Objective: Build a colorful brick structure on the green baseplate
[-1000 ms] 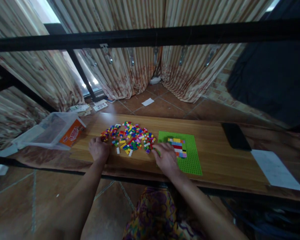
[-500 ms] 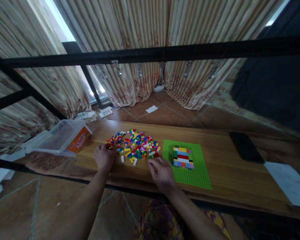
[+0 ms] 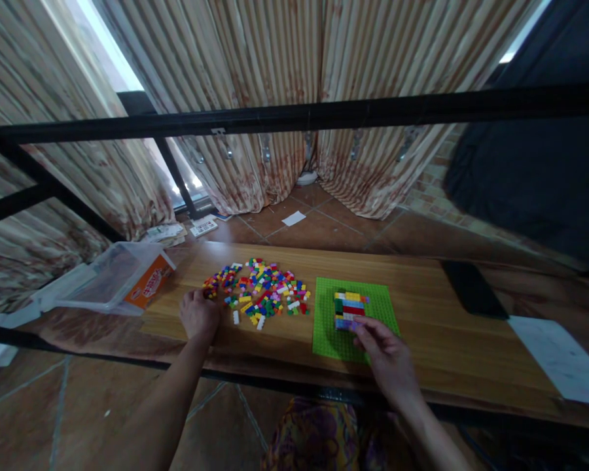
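A block model (image 3: 353, 306) of coloured toy bricks stands on a green baseplate (image 3: 326, 340). Over the model's near side is my right hand (image 3: 390, 356), its thumb and fingers pinched on a small purple brick (image 3: 356, 324). Whether that brick touches the model is hard to see. My left hand (image 3: 199, 316) rests on the table at the left edge of a loose heap of bricks (image 3: 265, 288). Its fingers are curled down and closed, and what they hold, if anything, is hidden.
A clear plastic box (image 3: 112, 278) with an orange label stands at the left end of the wooden table (image 3: 275, 347). On the right lie a black phone-like slab (image 3: 474, 288) and a white sheet (image 3: 559, 360). A black metal rail (image 3: 294, 119) crosses beyond the table.
My right hand has moved right, from beside the brick heap to the model on the baseplate, carrying the purple brick. The left hand stays by the heap. The view has shifted slightly.
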`<state>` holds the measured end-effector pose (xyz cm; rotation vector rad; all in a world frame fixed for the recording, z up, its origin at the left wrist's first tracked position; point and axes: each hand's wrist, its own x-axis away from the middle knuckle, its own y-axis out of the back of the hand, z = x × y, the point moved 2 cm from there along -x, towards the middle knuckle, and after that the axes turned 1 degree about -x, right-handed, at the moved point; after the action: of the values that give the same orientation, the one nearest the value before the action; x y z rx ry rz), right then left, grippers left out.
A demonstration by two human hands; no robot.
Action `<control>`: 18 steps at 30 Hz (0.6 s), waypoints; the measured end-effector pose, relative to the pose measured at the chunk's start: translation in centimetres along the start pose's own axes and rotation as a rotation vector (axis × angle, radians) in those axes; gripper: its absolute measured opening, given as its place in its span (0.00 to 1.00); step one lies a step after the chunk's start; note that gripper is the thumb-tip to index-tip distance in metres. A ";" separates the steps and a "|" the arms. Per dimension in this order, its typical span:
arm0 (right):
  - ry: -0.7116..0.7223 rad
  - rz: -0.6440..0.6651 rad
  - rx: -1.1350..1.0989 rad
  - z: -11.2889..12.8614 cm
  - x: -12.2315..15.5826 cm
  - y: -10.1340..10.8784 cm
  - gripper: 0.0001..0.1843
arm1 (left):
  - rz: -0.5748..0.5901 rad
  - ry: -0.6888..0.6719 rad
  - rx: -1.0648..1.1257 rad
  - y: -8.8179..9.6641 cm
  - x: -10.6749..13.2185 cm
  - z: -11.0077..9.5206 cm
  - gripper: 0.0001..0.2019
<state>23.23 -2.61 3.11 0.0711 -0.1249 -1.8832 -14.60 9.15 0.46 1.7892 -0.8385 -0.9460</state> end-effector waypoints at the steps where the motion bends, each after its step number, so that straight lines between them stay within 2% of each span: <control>1: -0.004 -0.021 -0.004 -0.1 0.0 0.4 0.16 | 0.004 0.002 -0.004 0.0 0.0 0.0 0.19; 5: -0.023 -0.072 -0.006 -0.6 -0.1 1.3 0.18 | 0.005 0.004 -0.007 0.0 0.0 0.0 0.19; 9: -0.042 -0.097 -0.062 -0.8 -0.1 1.4 0.20 | -0.004 -0.003 -0.022 -0.2 -0.1 0.1 0.18; 18: -0.060 -0.052 -0.088 -1.4 -0.2 1.0 0.20 | 0.002 0.001 -0.035 -0.1 -0.1 0.0 0.18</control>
<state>24.35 -2.81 1.85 -0.0432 -0.0818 -1.9408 -14.65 9.27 0.36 1.7584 -0.8175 -0.9531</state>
